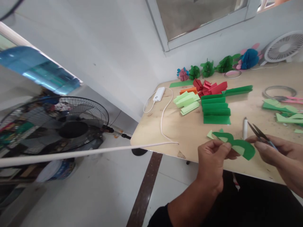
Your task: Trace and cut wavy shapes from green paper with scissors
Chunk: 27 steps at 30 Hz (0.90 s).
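Above the table's front edge, my left hand [215, 154] pinches a curvy green paper cutout [246, 148] between thumb and fingers. Lighter green paper shows along parts of it. To the right, my right hand [274, 149] is closed around a pair of scissors [261, 134]. The dark blades point up and left, slightly apart, with no paper between them. The scissors' handles are mostly hidden by the hand. A white pen [245, 128] lies on the table just behind the paper and the scissors.
Behind my hands on the wooden table [151, 132] lie folded green paper [216, 110], light green strips [188, 102] and red folded paper [209, 88]. Paper animals [208, 68] line the wall beside a small white fan [285, 47]. A white power bank [159, 94] trails a cable. Pink-handled scissors [292, 99] lie right.
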{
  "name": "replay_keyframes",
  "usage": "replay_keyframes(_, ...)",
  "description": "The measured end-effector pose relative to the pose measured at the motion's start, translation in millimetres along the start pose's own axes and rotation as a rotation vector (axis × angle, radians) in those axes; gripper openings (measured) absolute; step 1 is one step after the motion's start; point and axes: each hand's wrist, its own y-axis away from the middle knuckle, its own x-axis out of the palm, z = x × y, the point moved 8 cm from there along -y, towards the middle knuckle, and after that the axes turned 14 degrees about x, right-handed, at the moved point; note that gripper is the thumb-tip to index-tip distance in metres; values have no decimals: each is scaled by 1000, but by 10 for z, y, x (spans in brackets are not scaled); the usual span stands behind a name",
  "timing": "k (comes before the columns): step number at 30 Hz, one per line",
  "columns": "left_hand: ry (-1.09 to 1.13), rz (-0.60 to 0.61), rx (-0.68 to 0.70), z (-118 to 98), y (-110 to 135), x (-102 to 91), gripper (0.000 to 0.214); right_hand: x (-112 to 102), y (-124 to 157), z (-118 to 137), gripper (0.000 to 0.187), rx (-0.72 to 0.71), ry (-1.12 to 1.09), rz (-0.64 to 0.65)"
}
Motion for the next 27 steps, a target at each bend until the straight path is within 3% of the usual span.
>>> replay_keyframes(5,-12,-4,-14,44,40,15,32,186,-16,-53,40,106,-149,201)
replay_keyframes(10,-27,6,-9,46,36,36,37,227,24,-33,37,135,-227,226)
replay_keyframes(17,-49,16,9,78,15,-5,32,209,0,-78,32,91,-172,257)
replay_keyframes(20,-60,35,26,90,20,-62,25,2,-78,-98,42,7,-67,152)
replay_keyframes(23,-74,47,17,126,36,-125,23,-359,-190,-115,52,-139,174,-124)
replay_keyframes(27,-110,58,-8,206,65,-183,21,-631,-334,-320,57,-78,600,-378)
